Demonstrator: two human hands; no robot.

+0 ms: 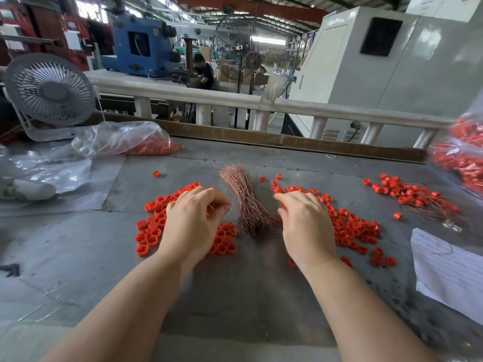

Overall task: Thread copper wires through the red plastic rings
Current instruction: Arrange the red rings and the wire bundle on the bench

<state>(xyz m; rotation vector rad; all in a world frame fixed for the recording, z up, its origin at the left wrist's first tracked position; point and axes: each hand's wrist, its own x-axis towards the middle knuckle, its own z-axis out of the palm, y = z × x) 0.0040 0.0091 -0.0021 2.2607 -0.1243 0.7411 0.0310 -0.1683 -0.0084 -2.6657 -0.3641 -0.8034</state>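
Note:
A bundle of thin copper wires (241, 198) lies on the grey table between my two hands. My left hand (194, 220) hovers over a pile of red plastic rings (150, 232), fingers curled, thumb and forefinger pinched near the wire bundle's left side; what they pinch is too small to tell. My right hand (304, 223) sits over another ring pile (352, 228), its fingers curled down among the rings by the wires. Rings with wires through them (415, 197) lie at the right.
A clear bag of red rings (154, 147) and a white desk fan (49, 90) stand at the back left. More bagged rings (462, 158) sit at the far right, white paper (449, 270) at the right edge. A cardboard strip (261, 135) lines the back.

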